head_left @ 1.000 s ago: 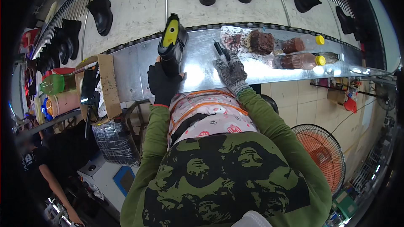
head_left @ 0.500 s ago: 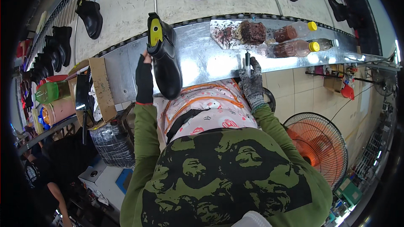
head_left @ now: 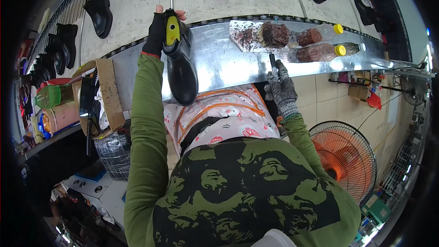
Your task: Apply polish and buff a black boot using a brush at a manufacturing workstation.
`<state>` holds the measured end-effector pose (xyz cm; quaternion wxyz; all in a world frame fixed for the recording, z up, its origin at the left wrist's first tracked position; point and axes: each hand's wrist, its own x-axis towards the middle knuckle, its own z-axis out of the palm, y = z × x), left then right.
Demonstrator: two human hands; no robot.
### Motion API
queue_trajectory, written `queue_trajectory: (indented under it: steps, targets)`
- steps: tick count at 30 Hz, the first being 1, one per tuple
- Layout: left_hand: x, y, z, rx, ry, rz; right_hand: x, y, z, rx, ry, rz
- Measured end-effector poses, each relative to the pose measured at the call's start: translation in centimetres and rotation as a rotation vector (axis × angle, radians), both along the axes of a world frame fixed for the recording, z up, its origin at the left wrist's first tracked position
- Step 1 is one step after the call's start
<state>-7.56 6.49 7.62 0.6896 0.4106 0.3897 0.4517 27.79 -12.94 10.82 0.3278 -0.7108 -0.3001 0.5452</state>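
A black leather ankle boot [head_left: 183, 80] with a yellow insole lies on the metal bench [head_left: 219, 59], its toe toward me and its opening away. My left hand [head_left: 157, 34], in a black fingerless glove, is closed around the boot's upper end, with bare fingertips showing on both sides of it. In a grey knitted glove, my right hand [head_left: 282, 91] grips a slim, dark, marker-like stick [head_left: 273, 64] that points away from me. The stick is apart from the boot, over the bench's near edge.
A stained white sheet [head_left: 238, 41] carries a dark brown crumbly lump [head_left: 274, 35]. Plastic bottles [head_left: 320, 53] lie beside it. More black boots [head_left: 98, 13] stand on the pale conveyor [head_left: 151, 0] beyond. A cardboard box [head_left: 109, 93] is at left, a fan [head_left: 343, 160] at right.
My left hand has moved up from the boot's side to wrap around its upper end. My right hand has shifted slightly right and toward me with the stick. The boot has barely moved.
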Motion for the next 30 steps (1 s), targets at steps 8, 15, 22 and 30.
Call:
queue_trajectory:
  steps: [8, 15, 22, 30]
  targets:
    - [0.7, 0.1, -0.8, -0.037, -0.034, 0.129, 1.5, 2.3, 2.9, -0.167, -0.269, 0.257]
    - [1.5, -0.1, 0.1, -0.063, -0.023, 0.166, 4.6, 4.9, 1.2, 0.606, -1.226, 0.802]
    - [0.7, -0.3, -0.5, -0.046, 0.015, 0.133, 0.9, 8.9, 6.7, -0.228, -1.047, 0.992]
    - [0.1, 0.2, -1.0, 0.038, 0.041, 0.062, 2.7, 6.0, 6.4, -0.097, -0.874, 0.782]
